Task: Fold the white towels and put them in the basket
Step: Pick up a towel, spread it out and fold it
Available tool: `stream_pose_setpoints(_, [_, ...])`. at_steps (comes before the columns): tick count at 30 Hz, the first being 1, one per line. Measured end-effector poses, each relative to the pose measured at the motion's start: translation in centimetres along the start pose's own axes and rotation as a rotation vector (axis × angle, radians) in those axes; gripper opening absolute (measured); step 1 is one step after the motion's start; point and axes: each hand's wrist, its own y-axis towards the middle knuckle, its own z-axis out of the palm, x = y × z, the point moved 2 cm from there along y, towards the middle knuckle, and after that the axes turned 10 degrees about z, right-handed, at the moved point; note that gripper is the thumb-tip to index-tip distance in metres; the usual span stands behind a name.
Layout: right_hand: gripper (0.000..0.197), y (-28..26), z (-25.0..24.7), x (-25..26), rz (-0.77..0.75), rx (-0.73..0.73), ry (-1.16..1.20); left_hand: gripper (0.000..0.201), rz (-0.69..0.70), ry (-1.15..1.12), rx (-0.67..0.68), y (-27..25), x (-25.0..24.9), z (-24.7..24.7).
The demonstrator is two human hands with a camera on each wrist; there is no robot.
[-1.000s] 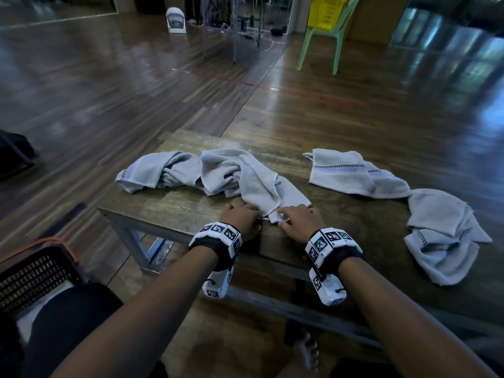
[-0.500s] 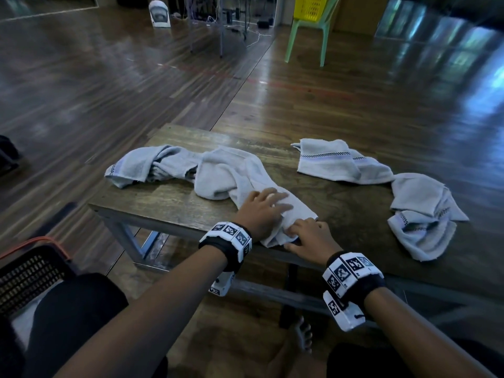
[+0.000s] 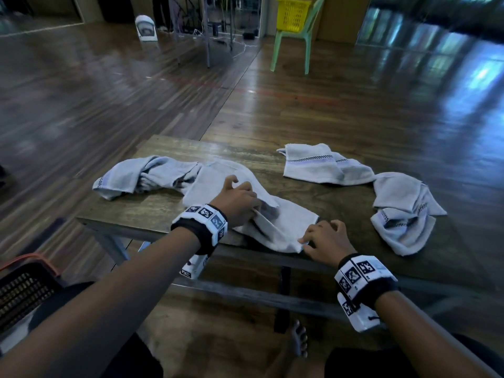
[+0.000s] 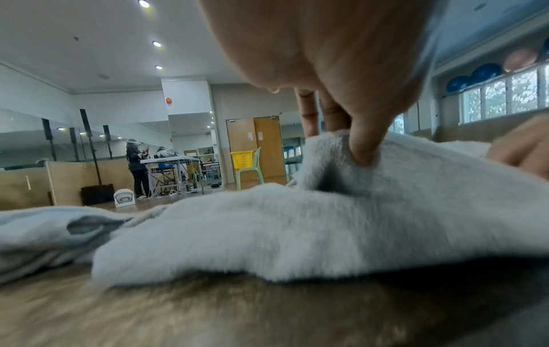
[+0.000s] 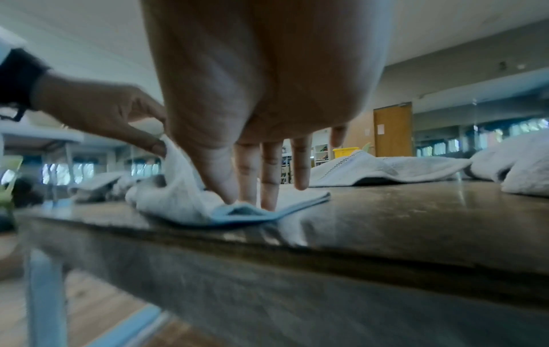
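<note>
A white towel (image 3: 286,222) lies partly spread on the near side of the wooden table (image 3: 341,203). My left hand (image 3: 255,207) pinches a raised fold in the towel's middle; in the left wrist view its thumb and fingers (image 4: 361,150) dig into the towel (image 4: 297,230). My right hand (image 3: 304,241) pinches the towel's near corner at the table edge. In the right wrist view, thumb and fingertips (image 5: 221,187) hold that corner of the towel (image 5: 178,202) down on the tabletop. A black basket with an orange rim (image 3: 24,285) stands on the floor at my left.
Three more white towels lie on the table: a crumpled one at the left (image 3: 141,175), a striped one at the back right (image 3: 324,165), a bunched one at the far right (image 3: 403,211). Across the floor, a yellow basket (image 3: 293,13) rests on a green chair (image 3: 308,42).
My left hand has moved from the near edge onto the towel's middle and pinched up a fold. My right hand has slid right along the edge, drawing the corner out.
</note>
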Motion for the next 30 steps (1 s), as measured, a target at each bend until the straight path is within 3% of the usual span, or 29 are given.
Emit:
stream_pose_setpoints(5, [0.03, 0.2, -3.7, 2.3, 0.007, -0.124, 0.554, 0.012, 0.044, -0.058, -0.099, 0.9, -0.1, -3.6])
stream_pose_setpoints(7, [0.036, 0.1, -5.1, 3.1, -0.027, -0.175, 0.662, 0.014, 0.049, -0.034, -0.147, 1.6, -0.6, -4.6])
stream_pose_setpoints(12, [0.023, -0.9, -7.4, 2.5, -0.015, -0.261, 0.634, 0.019, 0.073, 0.021, -0.226, 2.3, -1.4, -7.2])
stream_pose_setpoints(16, [0.019, -1.6, -9.7, -0.7, -0.059, -0.367, 0.75, 0.021, 0.071, 0.051, -0.143, 1.7, -0.9, -8.4])
stream_pose_setpoints(21, [0.021, -3.2, -13.0, -5.0, 0.028, -0.544, 0.504, 0.021, 0.03, 0.068, -0.142, 0.9, 0.7, -9.9])
stream_pose_setpoints(25, [0.022, -3.5, -13.3, -9.5, 0.161, -0.487, 0.564, 0.028, -0.066, -0.004, -0.245, 0.0, 2.5, -11.2])
stream_pose_setpoints(30, [0.008, -2.0, -10.7, -11.6, 0.226, -0.43, 0.605, 0.016, -0.168, -0.211, -0.451, 0.0, 2.4, -12.7])
